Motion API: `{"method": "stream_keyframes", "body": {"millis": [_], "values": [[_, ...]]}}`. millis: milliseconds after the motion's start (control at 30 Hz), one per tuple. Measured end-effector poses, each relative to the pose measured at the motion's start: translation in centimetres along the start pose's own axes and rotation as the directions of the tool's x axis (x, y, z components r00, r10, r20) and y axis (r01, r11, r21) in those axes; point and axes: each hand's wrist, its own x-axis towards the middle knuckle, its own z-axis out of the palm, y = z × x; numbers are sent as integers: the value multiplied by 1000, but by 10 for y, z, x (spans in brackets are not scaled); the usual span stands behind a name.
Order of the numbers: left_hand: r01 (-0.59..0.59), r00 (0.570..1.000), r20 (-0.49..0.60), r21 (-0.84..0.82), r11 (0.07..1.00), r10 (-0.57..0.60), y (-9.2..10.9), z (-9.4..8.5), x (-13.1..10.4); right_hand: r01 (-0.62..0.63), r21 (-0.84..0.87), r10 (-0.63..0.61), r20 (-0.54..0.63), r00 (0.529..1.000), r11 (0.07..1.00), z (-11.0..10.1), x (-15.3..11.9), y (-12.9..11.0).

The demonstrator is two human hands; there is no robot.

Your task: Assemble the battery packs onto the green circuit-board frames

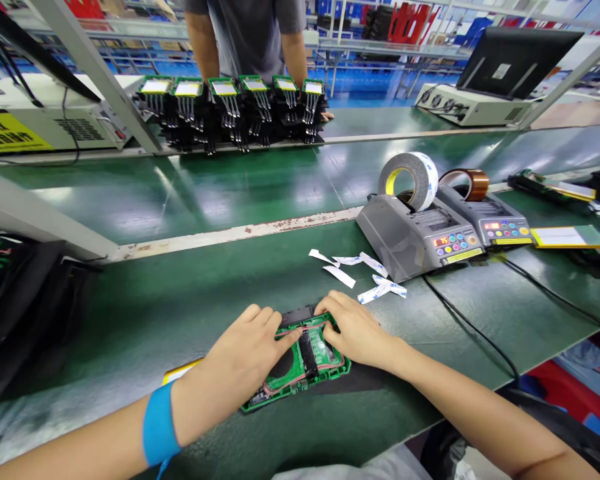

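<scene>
A green plastic housing point(293, 385) lies before me on the bench, its open side up. Pink wires run along its inside, and a black strip point(308, 353) crosses its middle. My left hand point(240, 357), with a blue band point(161, 427) at the wrist, grips the housing's left part; the thumb presses inside near the far edge. With fingers over the far right rim and thumb inside, my right hand point(355, 331) holds the other end. A dark flat piece point(299, 315) shows behind the housing. The left hand's palm side is hidden.
White backing strips point(340, 275) lie beyond my right hand. Two tape dispensers stand at right, with a grey tape roll point(420, 180) and an amber tape roll point(473, 185). Cables trail to the bench edge. Several stacked assemblies point(235, 113) stand across the bench before another person point(250, 40).
</scene>
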Motion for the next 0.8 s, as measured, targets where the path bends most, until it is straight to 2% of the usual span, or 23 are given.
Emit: {"method": "stream_keyframes", "body": {"millis": [133, 267, 533, 800], "values": [[57, 998, -26, 27, 998, -56, 8, 4, -2, 234, -26, -236, -69, 969, 972, -7, -9, -3], [78, 995, -68, 42, 996, -75, 13, 9, -2, 357, -111, -358, 18, 934, 927, -12, -18, -5], [57, 998, -35, 1, 998, -57, 17, 10, -8, 371, -182, -346, 153, 926, 911, -15, -18, -3], [58, 998, -25, 40, 998, -57, 19, 15, -13, 385, -218, -350, 181, 919, 897, -15, -14, -4]]}}
